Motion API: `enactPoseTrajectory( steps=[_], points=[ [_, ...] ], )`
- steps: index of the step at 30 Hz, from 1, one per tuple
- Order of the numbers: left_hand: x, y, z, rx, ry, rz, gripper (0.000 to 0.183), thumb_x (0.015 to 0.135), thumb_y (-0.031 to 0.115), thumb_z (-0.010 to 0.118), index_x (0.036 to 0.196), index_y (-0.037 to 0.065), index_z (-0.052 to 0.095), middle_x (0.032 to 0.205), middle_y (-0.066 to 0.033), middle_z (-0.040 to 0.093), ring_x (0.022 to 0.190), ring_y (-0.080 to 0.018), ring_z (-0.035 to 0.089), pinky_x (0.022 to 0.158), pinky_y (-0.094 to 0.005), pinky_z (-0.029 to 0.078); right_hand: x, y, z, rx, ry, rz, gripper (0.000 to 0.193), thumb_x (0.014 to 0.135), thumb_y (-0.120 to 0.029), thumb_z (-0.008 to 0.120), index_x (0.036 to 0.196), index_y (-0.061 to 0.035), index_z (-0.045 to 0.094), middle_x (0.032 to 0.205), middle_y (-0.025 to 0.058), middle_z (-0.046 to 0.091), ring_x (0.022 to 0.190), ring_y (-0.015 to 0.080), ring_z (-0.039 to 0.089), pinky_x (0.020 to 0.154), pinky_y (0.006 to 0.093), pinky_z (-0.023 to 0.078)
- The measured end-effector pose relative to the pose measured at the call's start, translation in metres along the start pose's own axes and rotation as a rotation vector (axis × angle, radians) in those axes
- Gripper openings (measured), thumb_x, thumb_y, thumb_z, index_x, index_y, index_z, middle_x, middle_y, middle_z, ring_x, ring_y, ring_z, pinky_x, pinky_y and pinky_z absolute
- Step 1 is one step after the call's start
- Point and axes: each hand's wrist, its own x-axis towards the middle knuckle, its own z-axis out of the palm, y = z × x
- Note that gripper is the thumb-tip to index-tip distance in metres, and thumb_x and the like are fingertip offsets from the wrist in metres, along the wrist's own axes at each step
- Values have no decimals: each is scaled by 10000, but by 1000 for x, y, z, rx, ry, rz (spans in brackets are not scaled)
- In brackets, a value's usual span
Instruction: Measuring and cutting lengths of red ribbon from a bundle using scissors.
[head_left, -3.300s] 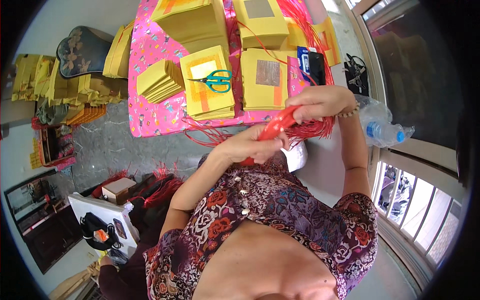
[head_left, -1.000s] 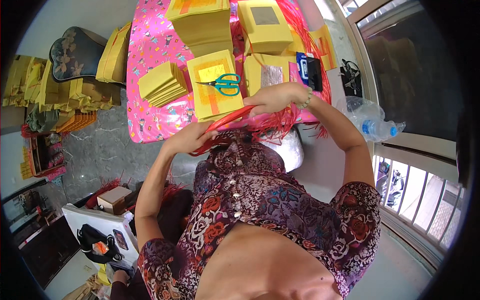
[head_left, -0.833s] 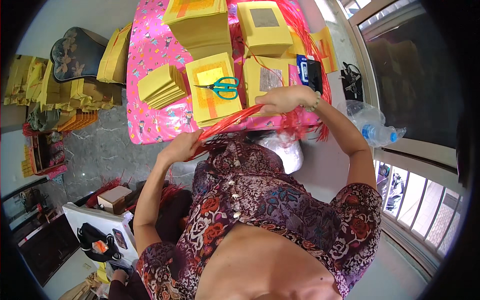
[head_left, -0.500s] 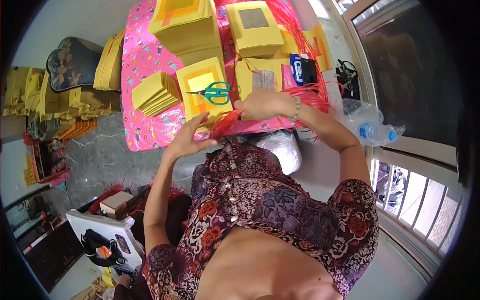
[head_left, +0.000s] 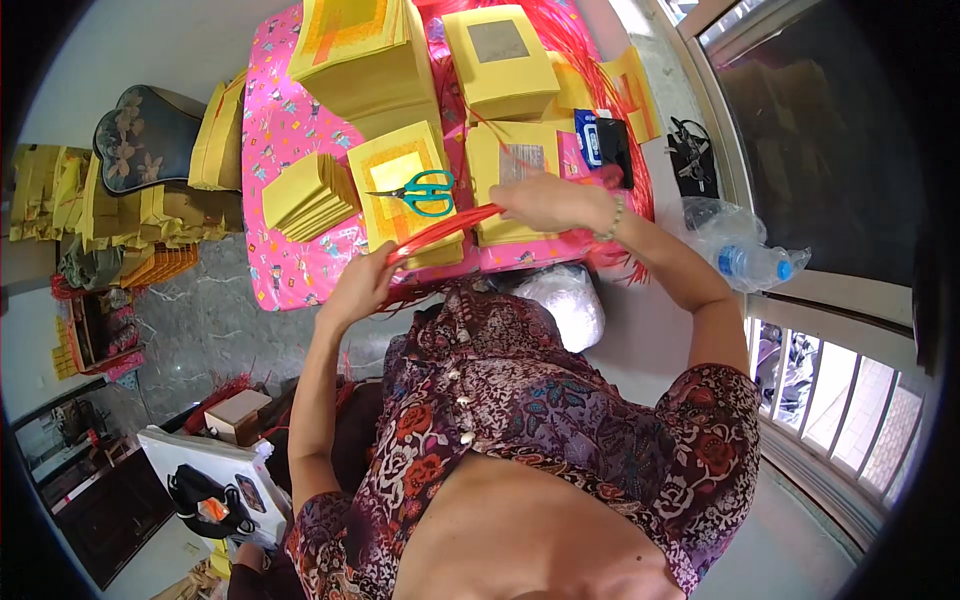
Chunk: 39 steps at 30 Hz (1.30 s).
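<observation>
A bundle of thin red strings (head_left: 445, 229) is stretched between my two hands, above the near edge of the table. My left hand (head_left: 358, 285) is closed round its left end, and loose strands hang below. At the other end my right hand (head_left: 553, 203) grips the bundle, with more strands trailing off behind the wrist. Just beyond the strings, teal-handled scissors (head_left: 409, 193) lie on a stack of yellow paper (head_left: 372, 228) with an orange-and-gold square. Another yellow stack (head_left: 485, 160), with a silver patch, sits partly behind my right hand.
The table has a pink patterned cover (head_left: 268, 130). Tall yellow paper stacks (head_left: 385, 85) stand at its far side, and a fanned stack (head_left: 312, 197) lies left. A blue-and-white packet (head_left: 588, 138) and a dark phone (head_left: 615, 150) are at right, near a plastic bottle (head_left: 735, 262).
My left hand has gone from open fingers to a grip on the red strings. My right hand has moved slightly right, and the bundle is now drawn out between them.
</observation>
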Motion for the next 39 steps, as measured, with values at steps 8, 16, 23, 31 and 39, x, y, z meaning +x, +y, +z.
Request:
enactPoseTrajectory(
  steps=[8,16,23,31,39],
  points=[
    [-10,-25,-2,65,-84,-76,314,843,212,589,1055,0,496,748,-243,573,734,-407,570,624,-460,435,-11,16,9,-241,172,72,137,783,-99,533,869,-29,451,760,156,589,769,334,594,652,457,440],
    [51,53,13,-379,5,250,587,802,302,670,1260,35,419,1063,-170,579,974,-239,564,839,-357,433,17,-38,16,-345,373,-128,89,781,-113,505,838,-59,465,729,87,561,717,236,577,691,354,408],
    [49,37,33,-269,-57,142,213,924,183,473,1047,10,487,794,-193,552,707,-276,537,667,-338,428,9,-31,3,-231,367,-184,87,770,-124,519,810,-58,478,744,78,566,750,247,576,724,351,410],
    [34,33,9,-344,-242,-3,209,929,200,473,1011,14,523,697,-123,552,642,-206,540,613,-322,424,-4,-29,-10,-265,356,-151,72,758,-97,510,799,-45,481,708,92,565,741,269,587,737,378,424],
    [57,26,3,-302,-177,379,469,814,396,654,1071,21,537,884,-41,596,779,-129,548,684,-284,451,18,-64,-8,-406,301,-194,99,771,-112,507,824,-28,501,675,80,574,657,248,596,671,357,434]
  ],
)
